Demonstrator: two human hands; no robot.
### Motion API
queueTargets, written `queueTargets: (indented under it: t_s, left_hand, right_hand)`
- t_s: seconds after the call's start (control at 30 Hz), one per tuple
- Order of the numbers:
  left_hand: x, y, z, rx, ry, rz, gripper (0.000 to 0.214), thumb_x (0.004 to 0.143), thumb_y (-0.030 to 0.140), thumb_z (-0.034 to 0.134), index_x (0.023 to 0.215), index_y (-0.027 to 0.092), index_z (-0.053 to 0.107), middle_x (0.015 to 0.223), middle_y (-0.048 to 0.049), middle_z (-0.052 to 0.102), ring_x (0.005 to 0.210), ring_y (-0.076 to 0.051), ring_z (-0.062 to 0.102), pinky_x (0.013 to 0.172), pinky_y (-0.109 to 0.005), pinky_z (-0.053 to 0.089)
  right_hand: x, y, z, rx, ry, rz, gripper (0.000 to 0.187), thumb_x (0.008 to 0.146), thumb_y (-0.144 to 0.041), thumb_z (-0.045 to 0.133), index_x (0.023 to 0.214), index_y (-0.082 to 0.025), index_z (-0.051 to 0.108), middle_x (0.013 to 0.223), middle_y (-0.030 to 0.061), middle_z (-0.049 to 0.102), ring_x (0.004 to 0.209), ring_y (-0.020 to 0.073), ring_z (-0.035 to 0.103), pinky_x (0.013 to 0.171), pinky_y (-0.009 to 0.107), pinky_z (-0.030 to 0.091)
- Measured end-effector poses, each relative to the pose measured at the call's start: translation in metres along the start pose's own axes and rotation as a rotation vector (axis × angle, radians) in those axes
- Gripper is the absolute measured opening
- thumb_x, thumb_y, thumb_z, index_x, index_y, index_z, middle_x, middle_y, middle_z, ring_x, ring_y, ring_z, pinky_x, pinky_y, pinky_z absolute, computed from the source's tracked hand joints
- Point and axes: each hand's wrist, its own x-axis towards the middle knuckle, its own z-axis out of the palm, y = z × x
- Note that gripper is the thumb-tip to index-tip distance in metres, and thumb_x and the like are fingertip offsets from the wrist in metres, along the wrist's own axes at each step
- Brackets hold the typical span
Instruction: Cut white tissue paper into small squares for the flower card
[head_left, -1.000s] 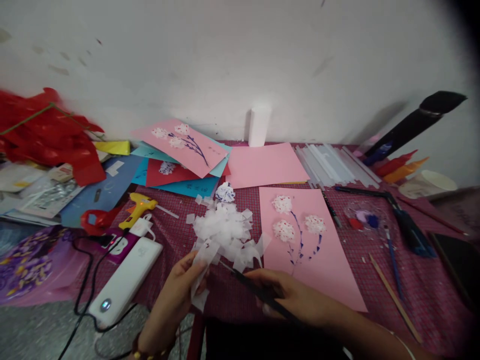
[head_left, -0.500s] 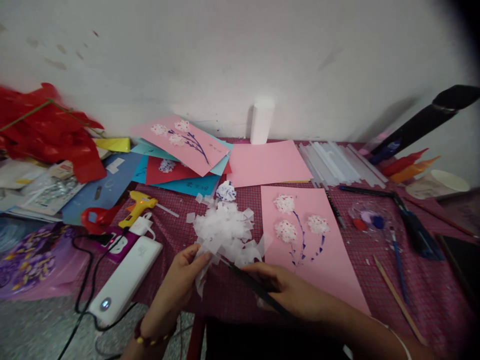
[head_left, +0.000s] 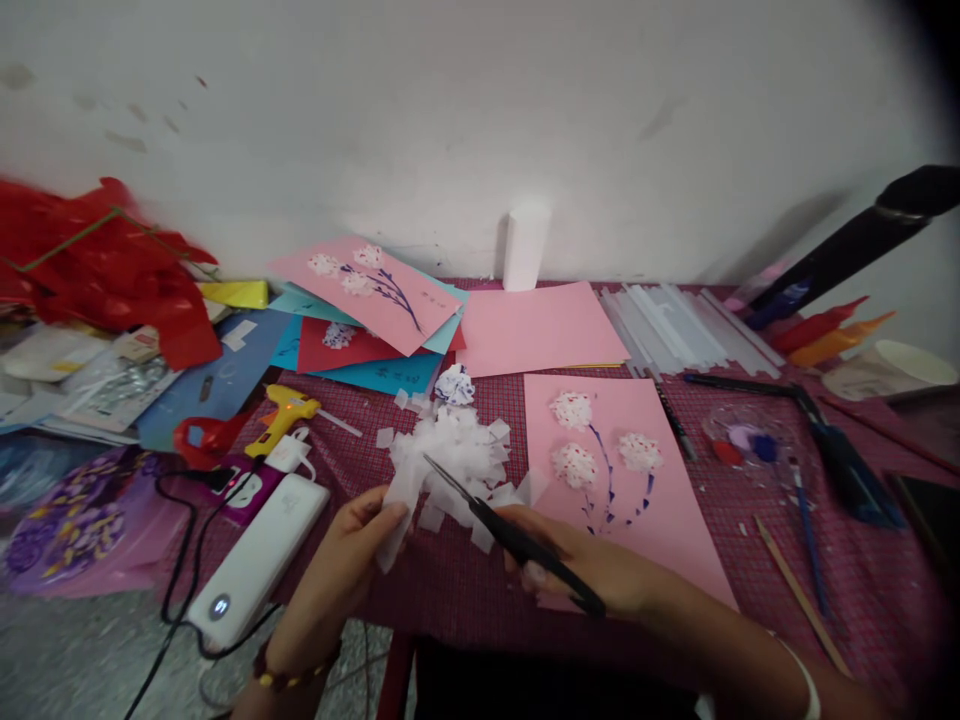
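Between thumb and fingers, my left hand (head_left: 364,535) pinches a strip of thin white paper (head_left: 399,505) at the table's front. My right hand (head_left: 562,555) grips black-handled scissors (head_left: 517,540), whose blades point up and left, just right of the strip and apart from it. Behind both hands lies a loose pile of small cut white paper pieces (head_left: 450,445). A crumpled white paper ball with blue marks (head_left: 454,384) sits at the pile's back edge. To the right, a pink sheet (head_left: 622,510) bears white blossoms and blue painted stems, partly beneath my right forearm.
A yellow glue gun (head_left: 281,415), a white power bank (head_left: 259,560) and black cables lie left. Finished cards (head_left: 375,290) and plain pink paper (head_left: 540,325) lie behind. Glue sticks (head_left: 682,325), brushes and a paint palette (head_left: 742,440) are right.
The scissors have come away from the strip, pulling right and turning so that their blades show above the pile. My left hand still holds the strip, now more upright.
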Motion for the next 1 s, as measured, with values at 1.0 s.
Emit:
queueTargets:
  t_s: [1.0]
  left_hand:
    - [0.016, 0.006, 0.014, 0.091, -0.150, -0.009, 0.019, 0.067, 0.032, 0.077, 0.075, 0.016, 0.071, 0.065, 0.0004, 0.066, 0.056, -0.012, 0.055, 0.055, -0.021, 0.041]
  right_hand:
    - [0.010, -0.013, 0.004, 0.138, 0.081, 0.175, 0.046, 0.076, -0.042, 0.071, 0.113, -0.017, 0.060, 0.080, -0.0013, 0.051, 0.055, 0.0056, 0.043, 0.049, 0.019, 0.037]
